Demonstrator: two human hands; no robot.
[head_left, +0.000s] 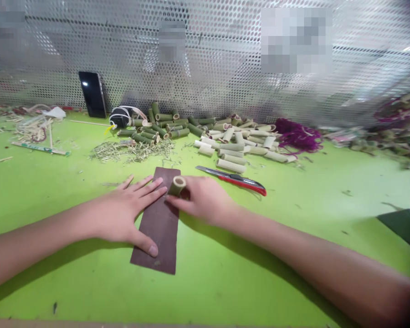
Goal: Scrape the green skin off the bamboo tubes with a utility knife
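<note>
A strip of brown sandpaper (pixel 160 232) lies flat on the green tabletop (pixel 225 282). My left hand (pixel 123 209) rests on its left side with fingers spread, the thumb and fingertips pressing on the sheet. Between the fingers of my right hand (pixel 205 198) is a short bamboo tube (pixel 176 186), its hollow end tilted up towards me. The tube's lower end is at the upper part of the sandpaper; whether it touches cannot be made out. Just beyond my right hand lies a utility knife (pixel 235 177) with a red and black handle, its blade out to the left.
Behind are green bamboo pieces (pixel 164 125), paler tubes (pixel 230 165), shavings (pixel 130 151) and purple string (pixel 297 134). A phone (pixel 92 94) leans on the perforated metal screen (pixel 212 77), beside a black corded object (pixel 121 116). A dark green object (pixel 405 228) sits at right.
</note>
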